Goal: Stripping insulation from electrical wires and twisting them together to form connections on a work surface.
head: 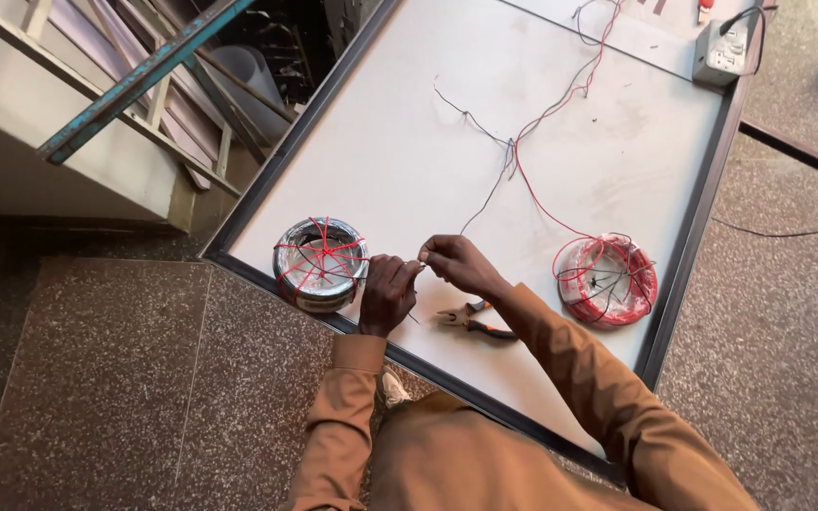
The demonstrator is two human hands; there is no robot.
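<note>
A thin wire (485, 199) lay across the white bench (409, 142), its near end pinched between both hands at the bench's near edge. The left hand (387, 293) and right hand (454, 263) met fingertip to fingertip, fingers closed narrowly on that end. Just beside them lay orange-handled pliers (471, 320). A silver coil (320, 264) laced with red wire sat left, a red wire coil (606, 280) right. Farther off stood a grey socket box (721, 52).

An electrical workshop: wire coils (606, 280), pliers (471, 320) and a socket box (723, 52) on a white worktable (400, 142); stone floor.
</note>
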